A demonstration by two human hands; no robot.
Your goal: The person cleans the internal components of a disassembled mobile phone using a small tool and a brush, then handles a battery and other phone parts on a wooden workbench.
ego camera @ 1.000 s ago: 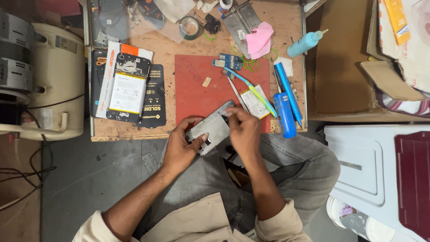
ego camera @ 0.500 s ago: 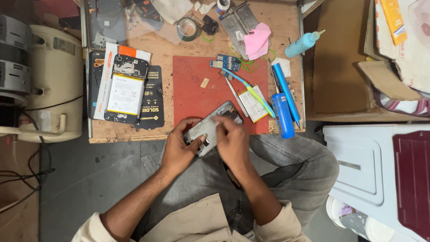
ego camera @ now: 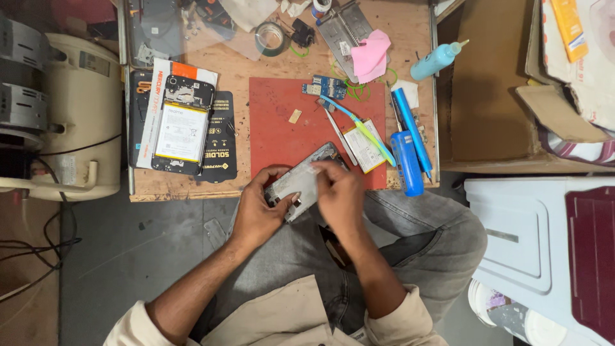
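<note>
Head view, looking straight down: both hands meet at the near edge of the wooden bench (ego camera: 192, 189), above the person's lap. The left hand (ego camera: 256, 214) is curled around the lower end of an opened phone body (ego camera: 301, 182), thumb along its upper edge and fingers wrapped beneath, so it holds the phone tilted, its far corner lying over the red mat (ego camera: 288, 122). The right hand (ego camera: 339, 192) lies on top of the phone's upper half, fingers bent and pinched down onto its pale inner surface; whether something small is between the fingertips cannot be made out.

Just beyond the right hand, touching distance from its knuckles, lies a flat battery (ego camera: 365, 146) with a white face, and across it runs a thin green-and-blue tool (ego camera: 365, 131). Further to the right of that hand lie a chunky blue tool (ego camera: 407, 163) and a long blue pen-like tool (ego camera: 410, 122), side by side near the bench's right edge. Beyond the right hand, at the mat's far edge, sits a small blue circuit board (ego camera: 328, 86).

To the left of the left hand, well apart, a second phone (ego camera: 182, 125) lies open with its battery showing, resting on dark packaging. Far beyond both hands are a pink cloth (ego camera: 371, 54), a roll of tape (ego camera: 270, 37) and a light blue squeeze bottle (ego camera: 435, 61).
</note>
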